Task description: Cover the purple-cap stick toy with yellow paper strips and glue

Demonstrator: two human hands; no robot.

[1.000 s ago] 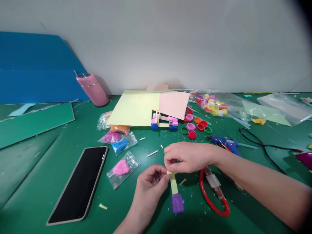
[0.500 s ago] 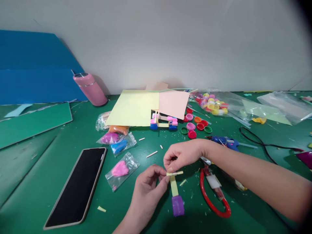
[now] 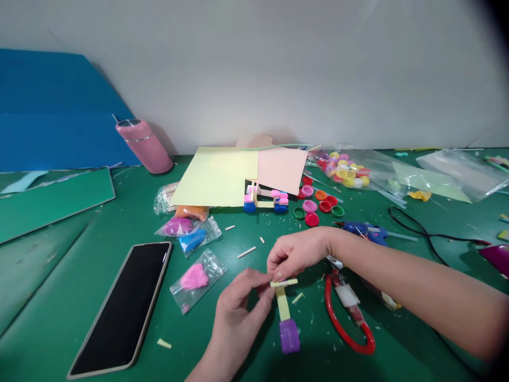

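Observation:
Both hands meet over the table, front and centre. My left hand [image 3: 242, 310] pinches the left end of a short pale yellow strip [image 3: 288, 283] between thumb and forefinger. From above, my right hand [image 3: 294, 256] has its fingers closed at the same end, touching the left fingertips; its grip point is partly hidden. A wider pale yellow strip [image 3: 283, 304] runs from under the short one towards me. At its near end sits a purple round piece [image 3: 289, 336], perhaps a bottle cap. Red-handled scissors [image 3: 348, 313] lie right of it, partly under my right forearm.
A small model with blue wheels [image 3: 265, 199] stands before yellow and pink sheets [image 3: 222, 170]. Bottle caps [image 3: 312, 218] and a blue glue gun [image 3: 363, 231] with a black cord lie right. Left are a phone [image 3: 121, 307], clay bags [image 3: 194, 277] and a pink tumbler [image 3: 148, 146].
The whole view has shifted very slightly. Both hands keep their pinch at the strip's left end, with only a tiny shift of the left fingers.

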